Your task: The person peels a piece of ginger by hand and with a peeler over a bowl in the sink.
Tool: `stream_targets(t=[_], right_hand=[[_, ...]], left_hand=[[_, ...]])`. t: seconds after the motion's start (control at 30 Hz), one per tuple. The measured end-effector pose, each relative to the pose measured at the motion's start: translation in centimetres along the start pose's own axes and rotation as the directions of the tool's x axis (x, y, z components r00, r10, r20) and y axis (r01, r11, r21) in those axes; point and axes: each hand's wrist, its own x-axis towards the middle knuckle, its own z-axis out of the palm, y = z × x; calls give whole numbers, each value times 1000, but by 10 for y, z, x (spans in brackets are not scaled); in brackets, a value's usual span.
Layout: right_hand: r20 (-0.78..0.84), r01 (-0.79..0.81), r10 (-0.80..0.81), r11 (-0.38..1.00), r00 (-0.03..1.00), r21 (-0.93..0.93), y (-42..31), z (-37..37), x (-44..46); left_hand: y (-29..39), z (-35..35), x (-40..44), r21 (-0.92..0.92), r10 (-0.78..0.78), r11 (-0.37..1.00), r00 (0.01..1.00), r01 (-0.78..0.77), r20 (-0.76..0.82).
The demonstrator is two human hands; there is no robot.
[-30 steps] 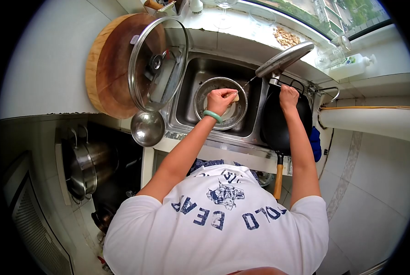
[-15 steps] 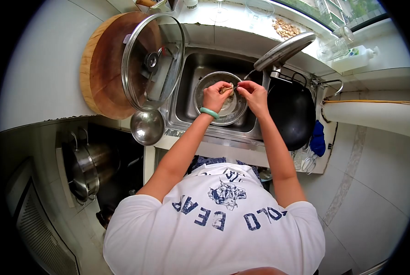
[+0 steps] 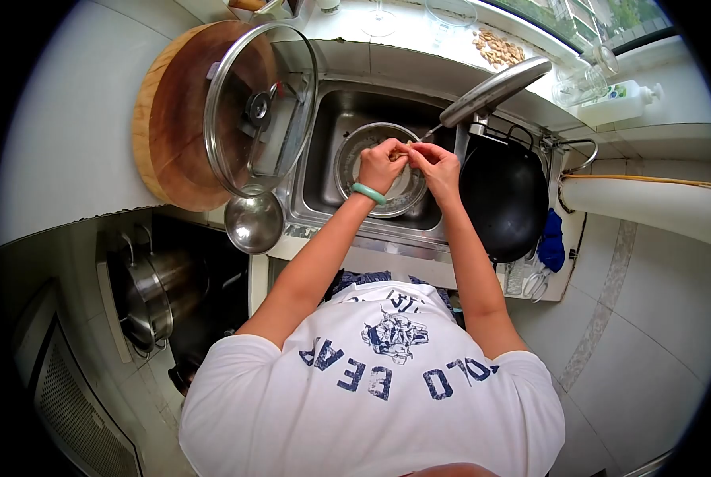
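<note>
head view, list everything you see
sink: 1, steel, centre
basin: 1, silver, in sink
small piece: 1, tan, over basin
faucet: 1, silver, sink's right
pan: 1, black, right of sink
board: 1, brown, left
lid: 1, clear, overlapping board
bowl: 1, silver, below lid
pot: 1, silver, lower left
nut-like pieces: several, brown, windowsill
glassware: several, clear, windowsill
bottle: 1, white, windowsill
cloth: 1, blue, beside pan
shirt: 1, white, bottom
bangle: 1, green, left arm
left hand: 1, bare, over basin
right hand: 1, bare, meeting left
</note>
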Motion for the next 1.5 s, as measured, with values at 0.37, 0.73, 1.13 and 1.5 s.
stream_targets(t=[0.37,0.73,1.13,1.5], right_hand=[[-49,-2,-2,998,999,-67,3,0,9],[-2,-14,14,1000,1000,8,-1,-3,12],[-6,52,-55,978,998,-201,-5,0,12],[-35,91,-109,938,993,-334,-19,8,11]], left_hand=[[1,1,2,-50,-11,999,999,9,-45],[-10,0,5,-203,-157,965,986,166,57],[-21,-2,3,-348,-209,905,968,246,140],[-25,-1,-1,-550,-256,780,954,298,154]])
